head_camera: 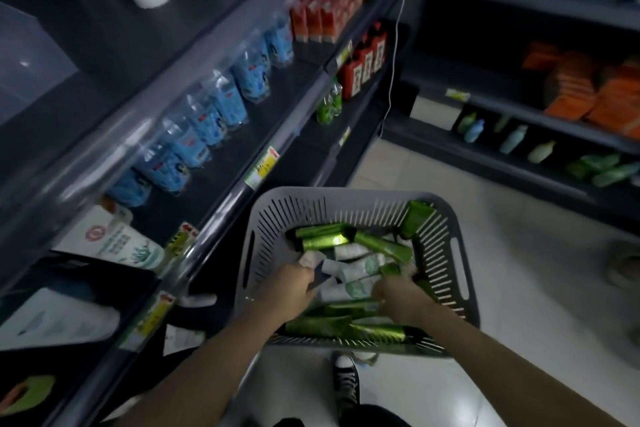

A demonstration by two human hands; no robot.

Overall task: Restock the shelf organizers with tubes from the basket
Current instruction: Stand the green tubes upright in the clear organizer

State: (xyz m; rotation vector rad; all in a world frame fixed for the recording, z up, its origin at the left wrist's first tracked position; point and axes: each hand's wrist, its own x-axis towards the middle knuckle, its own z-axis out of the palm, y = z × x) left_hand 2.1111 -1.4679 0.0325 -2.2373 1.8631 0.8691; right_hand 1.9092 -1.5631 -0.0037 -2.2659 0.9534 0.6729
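Two hands are in the basket (277, 218): left hand (294, 282) grips a white tube (331, 267) lying crosswise at the basket's middle, right hand (398, 295) curls among green tubes (325, 241), hold unclear, with the shelf (214, 215) left of the basket.
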